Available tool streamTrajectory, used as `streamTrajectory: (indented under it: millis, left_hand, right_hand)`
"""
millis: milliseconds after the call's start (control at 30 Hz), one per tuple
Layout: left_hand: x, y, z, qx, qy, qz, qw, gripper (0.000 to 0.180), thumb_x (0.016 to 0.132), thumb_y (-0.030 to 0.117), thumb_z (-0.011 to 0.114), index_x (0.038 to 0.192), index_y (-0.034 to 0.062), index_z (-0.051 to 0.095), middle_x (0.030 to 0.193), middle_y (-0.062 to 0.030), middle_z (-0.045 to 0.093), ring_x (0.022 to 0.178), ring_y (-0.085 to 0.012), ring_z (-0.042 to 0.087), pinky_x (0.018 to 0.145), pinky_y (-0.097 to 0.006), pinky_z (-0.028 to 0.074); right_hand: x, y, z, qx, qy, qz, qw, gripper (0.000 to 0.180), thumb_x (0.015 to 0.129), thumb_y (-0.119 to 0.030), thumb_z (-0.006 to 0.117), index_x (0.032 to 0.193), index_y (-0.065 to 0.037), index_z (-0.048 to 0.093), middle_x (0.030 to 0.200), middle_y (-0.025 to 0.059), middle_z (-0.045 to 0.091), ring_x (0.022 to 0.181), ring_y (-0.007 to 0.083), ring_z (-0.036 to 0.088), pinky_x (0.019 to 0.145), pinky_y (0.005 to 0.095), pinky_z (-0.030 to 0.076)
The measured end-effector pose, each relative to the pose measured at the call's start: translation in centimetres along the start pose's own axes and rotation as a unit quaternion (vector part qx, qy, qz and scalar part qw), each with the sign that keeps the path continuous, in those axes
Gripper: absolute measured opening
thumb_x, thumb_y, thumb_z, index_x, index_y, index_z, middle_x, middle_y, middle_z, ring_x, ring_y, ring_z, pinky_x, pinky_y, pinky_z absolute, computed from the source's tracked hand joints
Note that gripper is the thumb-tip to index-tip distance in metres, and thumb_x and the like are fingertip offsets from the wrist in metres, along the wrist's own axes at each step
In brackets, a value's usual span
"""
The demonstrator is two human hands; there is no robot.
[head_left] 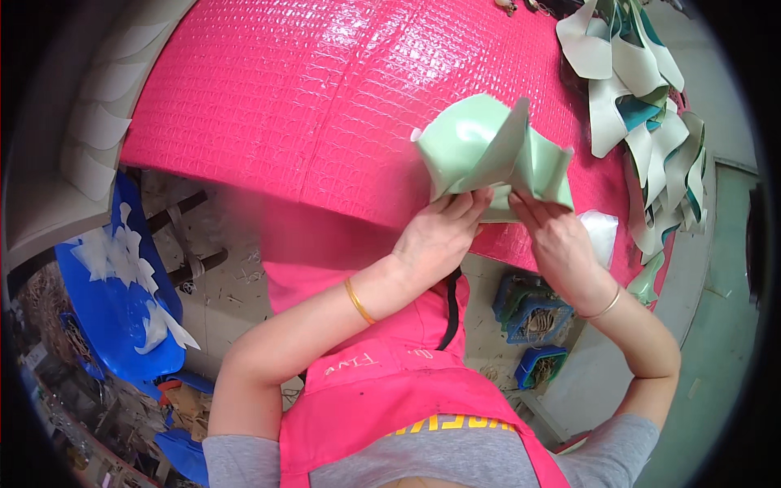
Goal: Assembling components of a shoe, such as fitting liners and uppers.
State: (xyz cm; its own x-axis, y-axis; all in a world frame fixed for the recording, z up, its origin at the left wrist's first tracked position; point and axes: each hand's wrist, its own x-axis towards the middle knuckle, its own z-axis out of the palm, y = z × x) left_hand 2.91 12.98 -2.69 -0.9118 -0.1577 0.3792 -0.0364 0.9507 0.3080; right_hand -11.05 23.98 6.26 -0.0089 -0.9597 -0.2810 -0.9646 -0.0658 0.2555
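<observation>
Hands met just right of the frame's centre: my left hand (439,236) and my right hand (557,244) both pinched the lower edge of a glossy mint-green sheet of soft synthetic leather (488,154), which buckled upward into loose folds above the fingers. The left fingers were curled onto its near-left hem, the right fingers closed on the hem beside them, so both were grasping the piece rather than resting on it. The piece hovered over the near edge of a bright pink, crocodile-embossed vinyl table cover (325,106) that filled the upper middle of the picture. In the upper right lay a heap of cut white, mint and teal leather strips (651,106), well apart from my hands, and a small clear plastic scrap (600,232) sat just beside the right hand. A blue plastic chair with white offcuts on it (122,301) stood at the lower left, and blue plastic baskets (529,313) showed on the floor below the right wrist. To handle the fold well, I judged that the two pinches should stay close together and level, with even tension, so the slippery sheet would not slide or crease off-line.
</observation>
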Motion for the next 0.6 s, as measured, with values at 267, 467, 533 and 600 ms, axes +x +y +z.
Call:
streamTrajectory:
  millis: [267, 467, 533, 600]
  left_hand:
    - [2.4, 1.3, -0.2, 0.101, -0.131, 0.035, 0.986, 0.044, 0.076, 0.028, 0.055, 0.112, 0.0041, 0.053, 0.112, -0.0091, 0.048, 0.103, -0.0206, 0.044, 0.092, -0.038, 0.035]
    - [1.6, 0.5, 1.7, -0.042, 0.012, -0.005, 0.999, 0.043, 0.078, 0.027, 0.054, 0.113, 0.0028, 0.05, 0.121, -0.0106, 0.044, 0.107, -0.0239, 0.042, 0.095, -0.034, 0.032]
    - [2.2, 0.7, 1.6, -0.02, 0.048, -0.008, 0.999, 0.033, 0.075, 0.023, 0.055, 0.103, 0.0035, 0.056, 0.111, -0.0089, 0.05, 0.101, -0.0217, 0.046, 0.089, -0.032, 0.036]
    - [3.4, 0.8, 0.9, -0.013, 0.013, 0.012, 1.0, 0.025, 0.073, 0.02, 0.056, 0.093, 0.0039, 0.058, 0.099, -0.0076, 0.053, 0.094, -0.0209, 0.049, 0.085, -0.032, 0.037]
  right_hand:
    - [1.1, 0.6, 0.0, -0.102, -0.002, -0.034, 0.994, 0.031, 0.07, -0.01, 0.05, 0.097, 0.003, 0.058, 0.101, 0.0122, 0.056, 0.097, 0.0204, 0.051, 0.085, 0.0297, 0.04]
    - [1.6, 0.0, 0.0, -0.081, -0.043, -0.037, 0.995, 0.018, 0.066, -0.01, 0.052, 0.079, -0.001, 0.061, 0.078, 0.0082, 0.057, 0.083, 0.0201, 0.053, 0.08, 0.0305, 0.041]
    - [2.3, 0.6, -0.5, -0.084, -0.06, -0.043, 0.994, 0.016, 0.065, -0.011, 0.053, 0.075, -0.003, 0.061, 0.073, 0.007, 0.057, 0.08, 0.0197, 0.053, 0.078, 0.0299, 0.041]
    - [2.5, 2.0, -1.3, -0.041, -0.017, -0.103, 0.994, 0.011, 0.063, -0.01, 0.053, 0.071, -0.005, 0.06, 0.073, 0.0063, 0.057, 0.079, 0.0203, 0.053, 0.078, 0.0299, 0.041]
